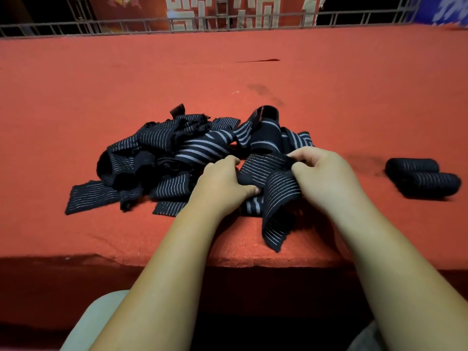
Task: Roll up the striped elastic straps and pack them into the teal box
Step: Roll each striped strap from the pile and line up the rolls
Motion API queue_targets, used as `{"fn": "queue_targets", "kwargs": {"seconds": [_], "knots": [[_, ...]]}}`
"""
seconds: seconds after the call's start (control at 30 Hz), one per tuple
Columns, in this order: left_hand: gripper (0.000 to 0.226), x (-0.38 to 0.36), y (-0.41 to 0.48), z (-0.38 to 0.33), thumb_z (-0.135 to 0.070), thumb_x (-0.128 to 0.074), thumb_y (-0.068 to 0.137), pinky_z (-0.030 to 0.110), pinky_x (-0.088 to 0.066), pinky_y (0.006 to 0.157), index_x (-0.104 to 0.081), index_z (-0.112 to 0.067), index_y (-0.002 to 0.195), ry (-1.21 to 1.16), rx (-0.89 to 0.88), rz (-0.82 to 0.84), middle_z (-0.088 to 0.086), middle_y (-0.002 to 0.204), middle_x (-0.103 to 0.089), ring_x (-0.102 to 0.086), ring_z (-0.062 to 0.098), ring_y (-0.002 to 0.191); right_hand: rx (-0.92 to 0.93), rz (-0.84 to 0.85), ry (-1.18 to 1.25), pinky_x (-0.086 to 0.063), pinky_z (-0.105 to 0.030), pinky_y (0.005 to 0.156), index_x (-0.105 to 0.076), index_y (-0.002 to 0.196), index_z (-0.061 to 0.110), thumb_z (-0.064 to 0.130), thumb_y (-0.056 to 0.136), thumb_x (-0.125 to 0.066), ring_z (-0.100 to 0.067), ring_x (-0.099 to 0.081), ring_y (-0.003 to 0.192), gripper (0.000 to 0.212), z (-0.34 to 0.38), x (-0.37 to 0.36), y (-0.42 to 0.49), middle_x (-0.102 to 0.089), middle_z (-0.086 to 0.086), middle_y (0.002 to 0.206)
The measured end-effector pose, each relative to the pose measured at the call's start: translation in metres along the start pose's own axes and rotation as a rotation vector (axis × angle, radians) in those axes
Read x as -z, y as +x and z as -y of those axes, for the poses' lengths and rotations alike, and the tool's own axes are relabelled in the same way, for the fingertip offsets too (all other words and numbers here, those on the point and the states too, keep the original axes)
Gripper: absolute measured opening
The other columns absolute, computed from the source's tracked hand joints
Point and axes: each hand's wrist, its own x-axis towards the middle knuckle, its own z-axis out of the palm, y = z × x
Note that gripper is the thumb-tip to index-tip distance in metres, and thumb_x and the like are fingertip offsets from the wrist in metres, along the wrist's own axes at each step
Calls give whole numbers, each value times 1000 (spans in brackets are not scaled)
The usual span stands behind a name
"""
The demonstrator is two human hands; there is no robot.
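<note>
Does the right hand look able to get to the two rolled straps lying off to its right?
Probably yes: only bare red cloth lies between the right hand and the rolled straps. But it and the left hand grip a loose strap, which it must release first.

Desk [101,84] covered in red-orange felt-like cloth fills most of the view. Dark smudges [260,89] on the cloth at 12 o'clock, thin dark crease [263,60] further up, toward 1. Desk's front edge drops into deep shadow at 6. Grey metal railing [253,22] runs along the far edge at 12. Behind it a red banner [152,6] with pale block characters; blue banner [440,8] at 1–2. Surroundings dark, light dim and warm.
</note>
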Motion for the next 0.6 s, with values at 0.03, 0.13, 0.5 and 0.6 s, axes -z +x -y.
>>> {"fn": "queue_targets", "kwargs": {"seconds": [0.03,0.13,0.5,0.6], "knots": [[97,0,0,0,-68,-82,68,49,-52,110,-52,-27,151,-6,39,16,3,139,-65,-58,25,133,6,-11,-48,-40,-16,49,-75,93,36,16,94,-56,-7,-64,63,28,0,1,-1,-75,12,84],[93,0,2,1,-55,-92,73,38,-52,102,-52,-24,152,-151,88,32,-5,128,-66,-63,18,121,47,-37,-165,-42,-22,57,-68,92,43,18,95,-57,-4,-62,69,28,1,3,-3,-72,11,90],[57,5,-7,-8,-14,-92,83,25,-60,89,-70,-30,132,-665,48,-32,-8,112,-78,-76,3,98,55,-40,-228,-40,-23,56,-71,107,40,17,96,-53,-7,-62,67,32,0,9,-4,-72,4,97],[60,11,-8,-5,-26,-93,80,27,-60,90,-69,-36,134,-691,86,31,-9,112,-80,-77,3,100,64,-10,-268,-38,-23,55,-70,119,34,20,96,-52,-8,-60,68,33,2,7,-5,-70,-1,98]]}}
